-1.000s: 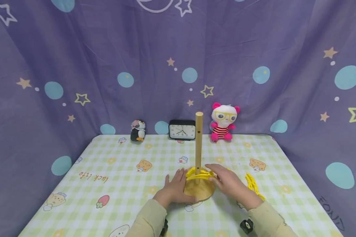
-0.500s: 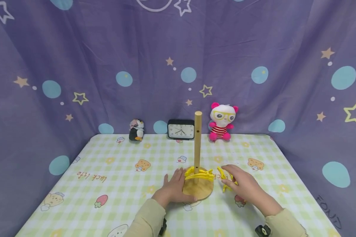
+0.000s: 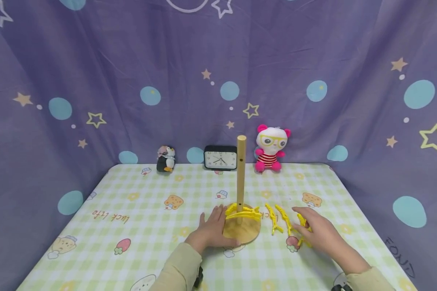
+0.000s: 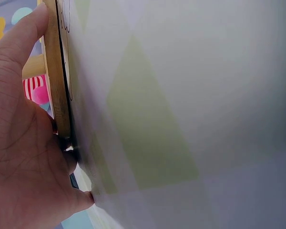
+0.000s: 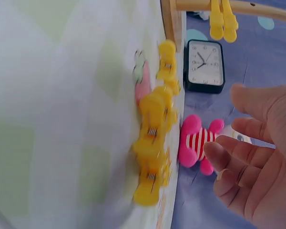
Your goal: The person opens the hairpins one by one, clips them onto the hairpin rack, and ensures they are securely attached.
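A wooden stand [image 3: 241,173] has an upright post on a round base. My left hand [image 3: 214,231] grips the base's left edge, its thumb along the front rim; in the left wrist view the thumb [image 4: 26,33] lies on the rim. Yellow plastic clips [image 3: 253,213] sit around the post, low down. Right of the base lie more long yellow clips [image 3: 273,220], with small springs visible in the right wrist view. Loosely bent and holding nothing, my right hand [image 3: 318,230] is over the rightmost clip [image 3: 301,221], partly hiding it; the right wrist view shows a gap between them.
Along the table's far edge stand a penguin figure [image 3: 166,159], a black clock [image 3: 220,157] and a pink-and-white panda plush [image 3: 271,148]. A checked cloth [image 3: 149,226] covers the table. A purple patterned curtain [image 3: 189,48] hangs behind and at both sides.
My right hand has moved from beside the post to the right, over the loose clips, uncovering two of them. My left hand keeps its place on the base.
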The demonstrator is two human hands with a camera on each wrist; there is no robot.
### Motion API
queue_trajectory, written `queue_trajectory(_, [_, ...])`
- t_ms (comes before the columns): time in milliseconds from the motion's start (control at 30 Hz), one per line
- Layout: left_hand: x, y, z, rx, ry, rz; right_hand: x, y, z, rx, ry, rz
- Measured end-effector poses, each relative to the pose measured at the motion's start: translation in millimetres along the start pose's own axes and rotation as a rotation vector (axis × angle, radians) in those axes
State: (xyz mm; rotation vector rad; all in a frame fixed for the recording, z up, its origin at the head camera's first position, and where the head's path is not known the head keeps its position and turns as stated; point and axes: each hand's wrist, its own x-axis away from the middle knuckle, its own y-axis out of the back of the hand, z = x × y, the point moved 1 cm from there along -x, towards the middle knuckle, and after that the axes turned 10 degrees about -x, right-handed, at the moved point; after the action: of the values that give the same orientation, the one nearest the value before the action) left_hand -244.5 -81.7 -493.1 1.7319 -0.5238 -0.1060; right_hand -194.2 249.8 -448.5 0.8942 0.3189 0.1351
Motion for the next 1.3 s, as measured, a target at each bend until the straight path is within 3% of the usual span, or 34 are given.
queue_trajectory(300, [7.8, 11.5, -3.2, -0.005, 0.001, 0.013, 9.0, 8.0, -18.0, 0.099, -0.095, -0.008])
queue_trajectory(467, [11.8, 17.1, -6.4, 0.014, -0.006, 0.011, 9.7, 6.1, -26.3, 0.099, -0.159, 0.051])
queue_trajectory(967, [3.0, 1.5, -1.3, -0.002, 0.0, 0.001, 9.9, 6.3, -34.8, 0.135, -0.34, 0.081])
queue_trajectory(1300, [2.1, 0.8, -1.1, -0.012, -0.002, -0.009, 6.3, 7.5, -33.6, 0.158, -0.365, 0.124])
